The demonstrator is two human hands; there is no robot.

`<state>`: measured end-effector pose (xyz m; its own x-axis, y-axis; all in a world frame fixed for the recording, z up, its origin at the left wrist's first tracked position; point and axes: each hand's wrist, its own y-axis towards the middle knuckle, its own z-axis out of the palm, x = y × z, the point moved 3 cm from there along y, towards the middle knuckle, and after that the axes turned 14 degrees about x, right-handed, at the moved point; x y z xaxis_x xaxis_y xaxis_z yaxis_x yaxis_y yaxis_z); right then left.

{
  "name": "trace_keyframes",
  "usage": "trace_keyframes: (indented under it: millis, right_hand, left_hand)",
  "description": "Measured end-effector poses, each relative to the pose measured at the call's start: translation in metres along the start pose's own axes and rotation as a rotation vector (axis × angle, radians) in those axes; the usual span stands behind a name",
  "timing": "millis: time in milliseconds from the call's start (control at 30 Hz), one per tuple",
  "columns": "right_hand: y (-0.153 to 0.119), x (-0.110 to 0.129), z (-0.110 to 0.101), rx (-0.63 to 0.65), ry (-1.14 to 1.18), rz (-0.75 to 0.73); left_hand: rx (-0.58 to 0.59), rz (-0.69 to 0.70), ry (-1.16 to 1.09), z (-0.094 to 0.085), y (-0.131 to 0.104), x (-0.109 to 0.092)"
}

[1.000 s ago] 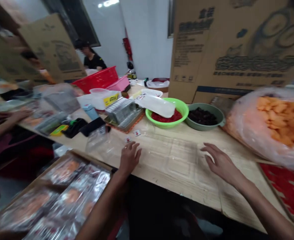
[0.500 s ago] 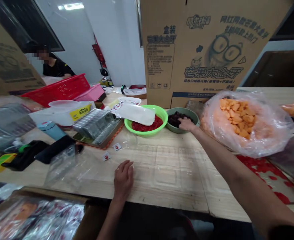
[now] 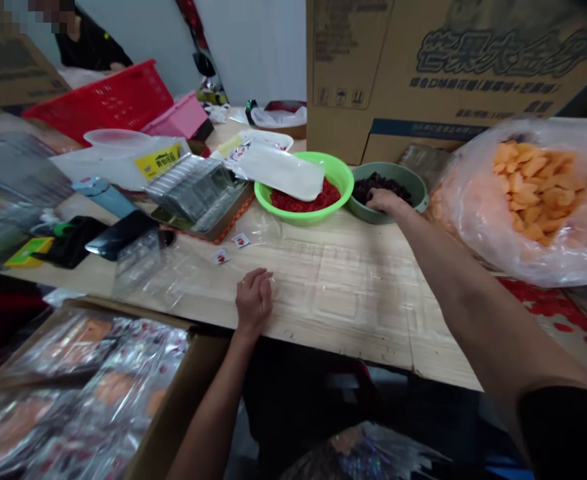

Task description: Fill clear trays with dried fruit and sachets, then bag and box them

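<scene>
My right hand [image 3: 384, 200] reaches into a grey-green bowl [image 3: 418, 205] of small dark pieces [image 3: 377, 181], possibly dried fruit. Its fingers are bent together on the pieces, with the tips partly hidden. My left hand [image 3: 254, 301] rests at the table's front edge with its fingers curled in. No object shows in it. Just right of it lies a clear plastic compartment tray [image 3: 338, 283], hard to see against the wood. Beside the dark pieces stands a bright green bowl [image 3: 346, 187] of red pieces [image 3: 329, 193], with a white tray [image 3: 286, 172] lying across its rim.
A plastic bag of orange pieces [image 3: 538, 187] stands at right, before a large carton [image 3: 343, 87]. Clear lids [image 3: 190, 187], two small packets [image 3: 241, 240], a phone [image 3: 123, 233] and a blue bottle [image 3: 104, 195] lie left. An open box of wrapped packs [image 3: 98, 380] sits lower left. Another person [image 3: 90, 47] is behind.
The camera view has tilted downward, showing more of the packed box. My right hand stays in the bowl, its fingers now more bent into the dark pieces. My left hand keeps its place.
</scene>
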<state>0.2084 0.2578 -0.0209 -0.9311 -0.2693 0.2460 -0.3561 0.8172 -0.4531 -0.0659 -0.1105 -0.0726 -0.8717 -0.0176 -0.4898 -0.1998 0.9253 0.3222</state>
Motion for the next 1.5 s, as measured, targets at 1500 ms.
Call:
trace_keyframes:
  millis: [1500]
  right_hand:
    - [-0.064, 0.118, 0.070, -0.379, -0.139, -0.842]
  left_hand:
    - [0.221, -0.290, 0.340, -0.113, 0.382, 0.081]
